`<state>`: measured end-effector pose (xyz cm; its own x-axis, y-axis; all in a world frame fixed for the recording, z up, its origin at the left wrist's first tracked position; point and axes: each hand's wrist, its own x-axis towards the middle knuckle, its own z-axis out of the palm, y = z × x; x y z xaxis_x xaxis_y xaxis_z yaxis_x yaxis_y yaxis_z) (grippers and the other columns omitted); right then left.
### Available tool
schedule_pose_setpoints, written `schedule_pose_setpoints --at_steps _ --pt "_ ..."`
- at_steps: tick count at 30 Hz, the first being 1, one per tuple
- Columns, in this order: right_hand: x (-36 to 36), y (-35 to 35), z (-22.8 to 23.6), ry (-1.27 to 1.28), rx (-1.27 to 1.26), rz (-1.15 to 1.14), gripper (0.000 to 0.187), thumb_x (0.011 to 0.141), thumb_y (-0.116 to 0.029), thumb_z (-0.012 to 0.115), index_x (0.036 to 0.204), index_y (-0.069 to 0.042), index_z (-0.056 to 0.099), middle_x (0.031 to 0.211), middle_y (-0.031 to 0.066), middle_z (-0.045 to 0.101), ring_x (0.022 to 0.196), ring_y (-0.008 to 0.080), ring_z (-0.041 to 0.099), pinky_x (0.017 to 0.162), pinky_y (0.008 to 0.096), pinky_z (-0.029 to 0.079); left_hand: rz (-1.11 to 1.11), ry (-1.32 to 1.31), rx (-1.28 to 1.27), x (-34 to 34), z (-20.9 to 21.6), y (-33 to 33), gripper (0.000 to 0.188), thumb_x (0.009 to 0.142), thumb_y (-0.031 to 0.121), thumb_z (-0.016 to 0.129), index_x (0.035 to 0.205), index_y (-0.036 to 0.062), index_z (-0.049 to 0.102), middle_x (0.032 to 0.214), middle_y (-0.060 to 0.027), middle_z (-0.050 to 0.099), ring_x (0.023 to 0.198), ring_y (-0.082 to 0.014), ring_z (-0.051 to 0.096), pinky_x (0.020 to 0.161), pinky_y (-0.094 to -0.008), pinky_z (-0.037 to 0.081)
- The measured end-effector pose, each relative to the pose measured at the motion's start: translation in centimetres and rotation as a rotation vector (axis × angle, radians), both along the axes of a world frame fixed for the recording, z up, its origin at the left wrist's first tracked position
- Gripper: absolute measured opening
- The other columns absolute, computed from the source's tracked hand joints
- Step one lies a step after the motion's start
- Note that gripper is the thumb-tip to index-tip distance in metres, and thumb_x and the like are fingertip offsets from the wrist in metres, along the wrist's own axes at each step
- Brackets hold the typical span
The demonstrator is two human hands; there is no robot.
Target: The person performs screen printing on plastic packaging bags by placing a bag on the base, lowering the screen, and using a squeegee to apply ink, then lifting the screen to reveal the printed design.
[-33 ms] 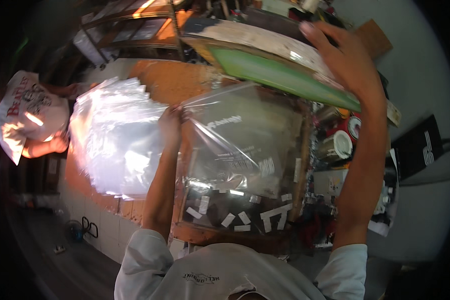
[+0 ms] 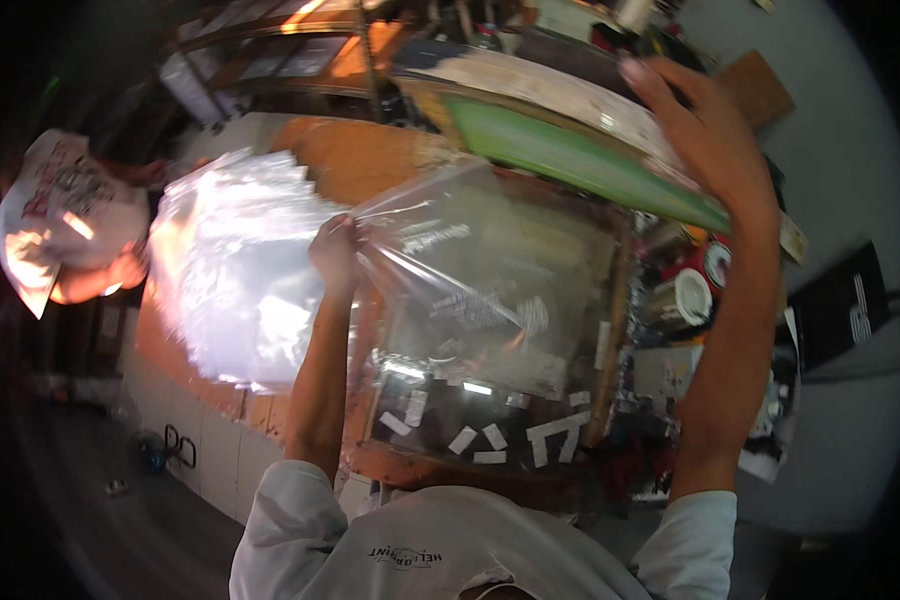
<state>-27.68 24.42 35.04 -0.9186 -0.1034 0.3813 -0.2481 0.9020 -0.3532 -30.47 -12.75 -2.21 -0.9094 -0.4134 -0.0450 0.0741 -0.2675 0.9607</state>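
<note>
My left hand [image 2: 335, 252] is closed on the upper left corner of a clear printed plastic bag [image 2: 450, 285]. The bag is creased diagonally from that corner and stretches over a dark glossy board [image 2: 430, 415]. Small white strips [image 2: 490, 437] lie on the near part of the board. Tilted up at the far side is a screen-printing frame [image 2: 570, 160] with green mesh. My right hand [image 2: 705, 125] grips its upper right end, with the fingers over the top edge. Left of the board, a fanned stack of clear bags [image 2: 255, 290] lies close to my left hand.
At far left a person in a printed white shirt [image 2: 75, 220] has a hand beside the bag stack. Right of the board stand an open can [image 2: 685, 298] and other clutter. A wooden rack [image 2: 270, 60] stands behind the orange table [image 2: 355, 150].
My left hand has drawn the bag's corner slightly left, and the bag looks more slanted and blurred. My right hand stays on the frame. The whole view has shifted a little.
</note>
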Motion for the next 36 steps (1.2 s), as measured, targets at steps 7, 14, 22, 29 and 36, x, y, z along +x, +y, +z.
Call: schedule_pose_setpoints --at_steps 7,14,22,29,36 --pt "1.3 -0.9 -0.5 -0.034 -0.098 -0.004 0.052 0.100 -0.049 0.057 0.118 -0.002 0.071 0.108 0.0196 0.073 0.101 0.0301 0.068 0.096 0.0353 0.047 0.572 0.080 -0.262 5.7 -2.2 -28.9 0.051 0.098 0.015 0.068 0.136 -0.0116 0.047 0.109 -0.0213 0.070 0.100 -0.0332 0.072 0.082 -0.0388 0.060" --pt "1.3 -0.6 -0.4 -0.014 0.020 -0.040 0.056 0.098 -0.054 0.057 0.118 -0.004 0.072 0.108 0.0217 0.073 0.104 0.0355 0.069 0.096 0.0391 0.048 0.396 -0.002 -1.432 12.1 -0.8 -15.7 0.058 0.101 0.025 0.059 0.146 -0.0049 0.040 0.158 -0.0299 0.031 0.149 -0.0461 0.025 0.122 -0.0581 0.019" --pt "1.8 -0.6 -1.8 0.121 0.096 -0.040 0.062 0.096 -0.061 0.052 0.106 -0.005 0.074 0.099 0.0204 0.074 0.097 0.0377 0.070 0.088 0.0472 0.052 -0.516 0.146 -1.528 13.1 -6.4 16.6 0.055 0.104 0.037 0.050 0.154 0.0142 0.044 0.164 -0.0264 0.024 0.154 -0.0479 0.012 0.114 -0.0781 0.008" --pt "4.5 -1.5 3.3 -0.331 -0.081 0.028 0.051 0.105 -0.038 0.047 0.085 0.004 0.069 0.077 0.0184 0.068 0.074 0.0280 0.067 0.074 0.0453 0.055 -0.776 0.334 -1.554 13.5 -5.6 27.9 0.055 0.105 0.036 0.048 0.156 0.0151 0.040 0.165 -0.0249 0.022 0.155 -0.0458 0.012 0.114 -0.0775 0.011" --pt "5.5 0.6 4.0 -0.229 -0.036 0.052 0.048 0.104 -0.032 0.047 0.082 0.005 0.068 0.071 0.0168 0.065 0.067 0.0253 0.064 0.066 0.0419 0.055 -0.790 0.231 -1.242 16.4 -3.9 27.7 0.059 0.104 0.029 0.052 0.154 0.0028 0.037 0.164 -0.0279 0.021 0.155 -0.0452 0.011 0.118 -0.0727 0.006"
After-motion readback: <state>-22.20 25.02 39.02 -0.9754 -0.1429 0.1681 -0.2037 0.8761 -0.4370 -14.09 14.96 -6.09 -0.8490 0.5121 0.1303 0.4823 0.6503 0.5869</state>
